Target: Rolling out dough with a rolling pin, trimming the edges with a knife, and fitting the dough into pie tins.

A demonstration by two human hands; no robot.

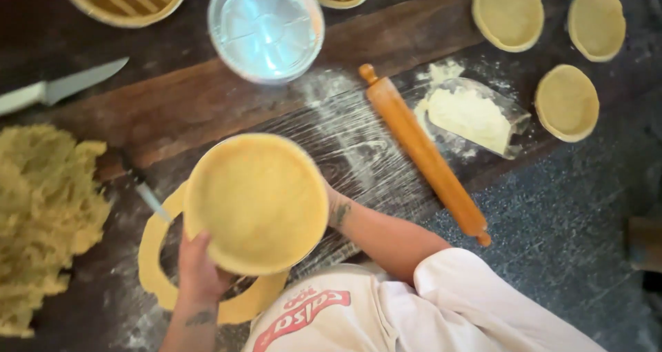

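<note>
Flour-dusted dark wood (207, 111) served as my bench. My left hand (196, 269) cupped the near rim of the dough-lined pie tin (256, 202), fingers curled under it, while my right hand (329, 204) braced the far edge (its fingers hidden, so I could not tell their set). The tin hung above the trimmed dough ring (155, 269). Steady support from both sides looked wise. Beyond lay the rolling pin (424, 152) and stacked empty foil tins (265, 28).
</note>
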